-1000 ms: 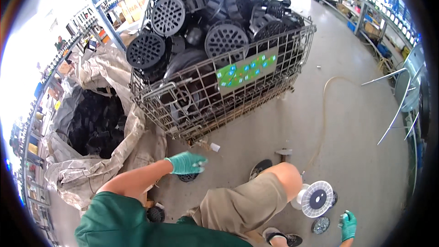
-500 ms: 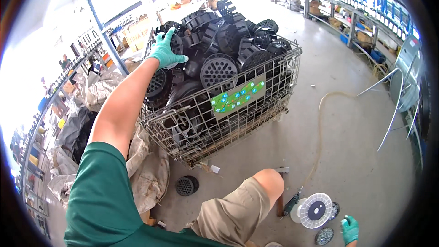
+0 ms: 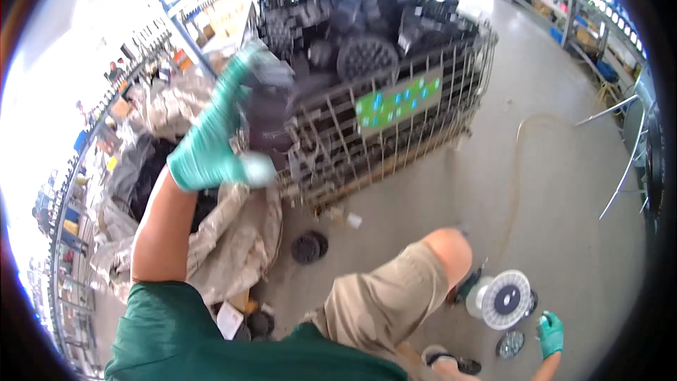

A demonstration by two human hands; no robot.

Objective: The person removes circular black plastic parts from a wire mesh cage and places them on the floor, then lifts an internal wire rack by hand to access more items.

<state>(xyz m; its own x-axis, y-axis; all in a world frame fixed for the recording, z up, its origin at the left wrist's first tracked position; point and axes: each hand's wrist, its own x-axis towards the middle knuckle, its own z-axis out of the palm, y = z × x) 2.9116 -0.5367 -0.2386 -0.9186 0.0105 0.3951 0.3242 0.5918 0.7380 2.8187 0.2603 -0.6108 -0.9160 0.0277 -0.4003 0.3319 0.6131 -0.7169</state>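
My left hand [image 3: 211,137], in a teal glove, is raised beside the wire basket [image 3: 384,159], its fingers spread around a black slotted plastic part [image 3: 268,116]. Motion smears both the hand and the part. Inside the basket lie several similar black plastic parts [image 3: 367,56] with round, perforated ends. Low on the right, my gloved right hand [image 3: 551,335] is closed; a small pale thing shows at its fingertips, too small to name. Next to it are a white spool [image 3: 502,300] with a dark centre and a round grey speckled disc [image 3: 510,343] on the floor.
Another black part [image 3: 308,248] lies on the floor below the basket. Crumpled pale sacks [image 3: 229,247] lie at the left. A hand tool [image 3: 469,286] beside the spool has a hose [image 3: 517,162] running across the floor. Metal racks [image 3: 571,21] line the right.
My left hand has come back from the pile toward me with a black part in its grasp. The view has shifted; my right hand stays low by the spool.
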